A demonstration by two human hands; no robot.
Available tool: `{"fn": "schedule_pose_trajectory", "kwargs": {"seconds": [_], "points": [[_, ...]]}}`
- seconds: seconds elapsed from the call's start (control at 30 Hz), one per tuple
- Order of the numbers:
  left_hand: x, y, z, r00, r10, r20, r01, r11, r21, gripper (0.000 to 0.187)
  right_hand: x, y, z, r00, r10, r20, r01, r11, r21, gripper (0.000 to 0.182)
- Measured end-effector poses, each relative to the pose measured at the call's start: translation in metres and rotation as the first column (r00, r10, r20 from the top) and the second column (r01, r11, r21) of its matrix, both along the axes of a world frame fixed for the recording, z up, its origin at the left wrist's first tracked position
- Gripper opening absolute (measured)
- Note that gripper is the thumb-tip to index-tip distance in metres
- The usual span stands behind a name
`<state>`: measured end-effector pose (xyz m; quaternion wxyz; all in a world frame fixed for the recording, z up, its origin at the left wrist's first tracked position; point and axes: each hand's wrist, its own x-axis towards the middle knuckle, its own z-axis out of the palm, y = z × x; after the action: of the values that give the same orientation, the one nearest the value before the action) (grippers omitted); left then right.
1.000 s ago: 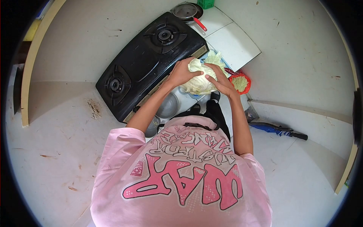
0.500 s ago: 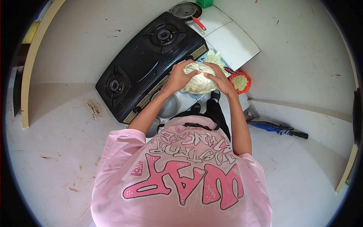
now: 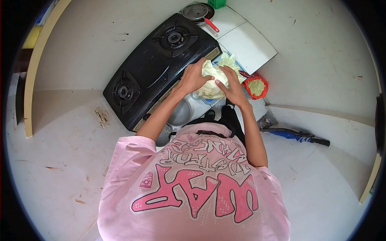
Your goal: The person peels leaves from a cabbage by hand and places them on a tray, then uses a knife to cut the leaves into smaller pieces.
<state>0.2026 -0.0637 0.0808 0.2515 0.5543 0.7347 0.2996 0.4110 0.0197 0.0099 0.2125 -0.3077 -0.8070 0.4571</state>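
A pale green cabbage (image 3: 213,86) is between my two hands, above a blue tray (image 3: 240,64). My left hand (image 3: 193,77) grips its left side, and a loosened leaf stands up beside the fingers. From the right, my right hand (image 3: 234,89) curves over the head, with its thumb near my left thumb. Loose cabbage leaves (image 3: 229,61) lie on the tray just beyond. My hands partly cover the cabbage, so the fingertips on its far side are hidden.
A black two-burner stove (image 3: 159,64) stands to the left. At right are a red bag-like container (image 3: 256,87) of pale green shreds and a dark red handle (image 3: 246,74). A strainer (image 3: 196,12) lies at the back, a metal bowl (image 3: 179,112) nearer, a blue umbrella (image 3: 293,135) at right.
A leaf on the cabbage's left has lifted upward beside my left hand. My right hand has shifted slightly down and its fingers sit differently on the cabbage.
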Motion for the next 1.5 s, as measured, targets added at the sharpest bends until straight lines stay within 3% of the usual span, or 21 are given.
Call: {"fn": "schedule_pose_trajectory", "kwargs": {"seconds": [0.07, 0.3, 0.7, 0.9, 1.1, 1.2, 1.5], "points": [[0.002, 0.001, 0.001, 1.0, -0.005, 0.012, 0.005, 1.0, 0.023, 0.07, 0.002, -0.007, -0.002, 1.0, -0.009, -0.028, 0.011, 0.998, 0.06, 0.059], [0.009, -0.005, 0.006, 0.998, 0.056, 0.039, -0.058, 0.996, 0.066, 0.057, -0.003, -0.003, -0.006, 0.997, -0.023, -0.076, 0.025, 0.999, 0.021, 0.061], [0.028, -0.024, -0.004, 0.996, 0.067, 0.057, -0.081, 0.953, 0.291, 0.042, -0.003, -0.001, -0.003, 0.998, -0.027, -0.064, 0.028, 0.999, 0.02, 0.055], [0.033, -0.033, 0.005, 0.993, 0.091, 0.071, -0.108, 0.955, 0.275, 0.049, -0.002, 0.003, -0.012, 0.997, -0.018, -0.079, 0.022, 0.998, 0.057, 0.058], [0.011, -0.028, 0.014, 1.0, -0.014, 0.009, 0.013, 0.999, 0.034, 0.071, 0.004, 0.004, -0.002, 0.998, 0.052, -0.019, -0.051, 0.996, 0.076, 0.072], [0.008, -0.027, 0.015, 1.0, -0.015, -0.011, 0.015, 0.999, -0.052, 0.069, 0.005, 0.002, -0.003, 0.998, 0.061, -0.006, -0.06, 0.996, 0.061, 0.076], [0.014, -0.04, 0.01, 0.995, -0.042, 0.088, 0.035, 0.996, 0.085, 0.056, 0.004, 0.011, -0.003, 0.999, 0.04, -0.025, -0.039, 0.999, 0.032, 0.075]]}}
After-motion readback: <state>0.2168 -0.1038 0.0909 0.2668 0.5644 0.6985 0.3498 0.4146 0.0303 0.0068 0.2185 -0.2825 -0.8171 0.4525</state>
